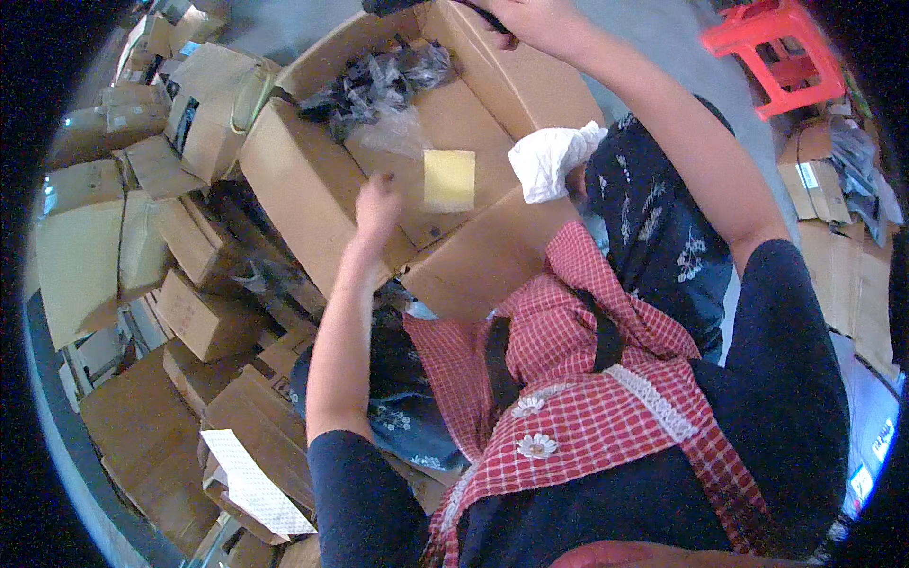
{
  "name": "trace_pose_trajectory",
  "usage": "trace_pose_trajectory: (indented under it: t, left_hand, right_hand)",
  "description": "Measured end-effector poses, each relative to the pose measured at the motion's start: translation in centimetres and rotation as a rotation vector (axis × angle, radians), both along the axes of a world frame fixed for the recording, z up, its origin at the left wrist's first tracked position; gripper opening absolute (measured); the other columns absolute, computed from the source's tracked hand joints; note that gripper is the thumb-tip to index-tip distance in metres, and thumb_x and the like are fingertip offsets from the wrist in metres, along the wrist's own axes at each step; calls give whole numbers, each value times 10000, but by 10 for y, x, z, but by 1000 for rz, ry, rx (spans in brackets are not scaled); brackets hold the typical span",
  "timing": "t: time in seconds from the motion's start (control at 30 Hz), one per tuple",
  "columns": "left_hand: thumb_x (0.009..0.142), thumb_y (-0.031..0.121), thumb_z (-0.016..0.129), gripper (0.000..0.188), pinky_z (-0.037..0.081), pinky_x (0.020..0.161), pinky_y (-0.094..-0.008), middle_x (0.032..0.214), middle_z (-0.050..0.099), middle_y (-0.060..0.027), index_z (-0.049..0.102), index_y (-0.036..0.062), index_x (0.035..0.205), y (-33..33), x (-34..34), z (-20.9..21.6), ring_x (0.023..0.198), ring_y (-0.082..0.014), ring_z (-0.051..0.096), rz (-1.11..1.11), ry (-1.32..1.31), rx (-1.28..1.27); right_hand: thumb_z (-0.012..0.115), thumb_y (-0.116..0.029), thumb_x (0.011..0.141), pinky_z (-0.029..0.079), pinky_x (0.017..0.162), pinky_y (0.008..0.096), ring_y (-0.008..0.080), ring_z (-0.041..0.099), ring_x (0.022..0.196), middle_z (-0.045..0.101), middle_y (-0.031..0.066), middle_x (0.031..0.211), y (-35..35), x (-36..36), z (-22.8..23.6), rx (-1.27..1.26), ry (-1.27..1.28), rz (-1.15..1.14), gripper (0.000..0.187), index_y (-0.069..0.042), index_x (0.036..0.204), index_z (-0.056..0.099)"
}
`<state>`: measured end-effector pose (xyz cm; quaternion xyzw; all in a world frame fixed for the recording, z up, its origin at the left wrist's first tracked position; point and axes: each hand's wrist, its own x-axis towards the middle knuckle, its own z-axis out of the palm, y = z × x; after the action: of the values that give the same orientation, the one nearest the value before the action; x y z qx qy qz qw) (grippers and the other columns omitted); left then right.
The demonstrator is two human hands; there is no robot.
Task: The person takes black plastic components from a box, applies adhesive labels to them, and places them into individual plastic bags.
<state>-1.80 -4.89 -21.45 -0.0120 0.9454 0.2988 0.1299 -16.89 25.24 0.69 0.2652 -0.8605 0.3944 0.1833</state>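
A large open cardboard box [317,204] stands in front of me, tilted in the view. My left hand [379,204] hovers over its left side, slightly blurred, the fingers curled in with nothing visible in them. Inside, to the right of that hand, lies a yellow square [449,180], flat like paper. Crumpled clear and black plastic bags [388,85] fill the far end. Beyond the box's far right edge, my right hand [530,21] is closed around a long black object [473,8]. The upper picture edge cuts that object off, so its kind stays hidden.
A white cloth [554,161] hangs at the box's right corner, by my knee. Many cardboard boxes [85,246] are piled on the left, with a printed white sheet [254,488] among them. A red plastic stool [776,57] and more cartons [838,275] are on the right.
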Motion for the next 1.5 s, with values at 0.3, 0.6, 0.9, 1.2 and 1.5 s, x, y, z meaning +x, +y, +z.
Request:
trace_pose_trajectory:
  t: [0.3, 0.6, 0.9, 1.2, 1.5]
  left_hand:
    - [857, 342, 606, 535, 392, 1004, -542, 1285, 509, -229, 505, 1, 1256, -8, -58, -63, 1234, -398, 460, -247, 0, -706]
    - [896, 417, 560, 473, 519, 742, -383, 1032, 683, -126, 659, -11, 1071, -20, -200, -124, 845, -285, 649, 306, -307, -158]
    - [859, 264, 585, 255, 502, 629, -369, 793, 651, -113, 646, 17, 867, -91, -187, 30, 657, -237, 612, -97, -169, -663]
    - [892, 210, 555, 229, 491, 638, -348, 748, 622, -87, 609, 20, 1009, -148, -69, 129, 639, -211, 567, 329, -16, -172]
    - [870, 141, 609, 83, 472, 889, -411, 1122, 659, -153, 596, 61, 854, -78, -17, 198, 1047, -255, 616, 344, -43, 530]
  right_hand:
    - [542, -264, 927, 481, 675, 500, 443, 617, 764, 623, 269, 805, 1, -23, 21, 88, -43, -163, 312, 29, 831, 590]
    - [569, -311, 927, 496, 710, 446, 386, 641, 784, 644, 203, 787, 15, -30, 3, 46, -239, -29, 279, -56, 1014, 638]
    - [618, -221, 845, 469, 672, 467, 412, 615, 756, 619, 228, 787, 18, -33, 12, -16, -339, -24, 234, 7, 792, 627]
    - [606, -271, 854, 484, 697, 490, 422, 617, 753, 628, 214, 771, 6, -8, 34, 253, -13, -30, 273, -1, 836, 643]
    - [588, -293, 923, 525, 674, 378, 302, 659, 716, 662, 187, 818, -16, 0, 2, 284, -62, 321, 309, -14, 1053, 618]
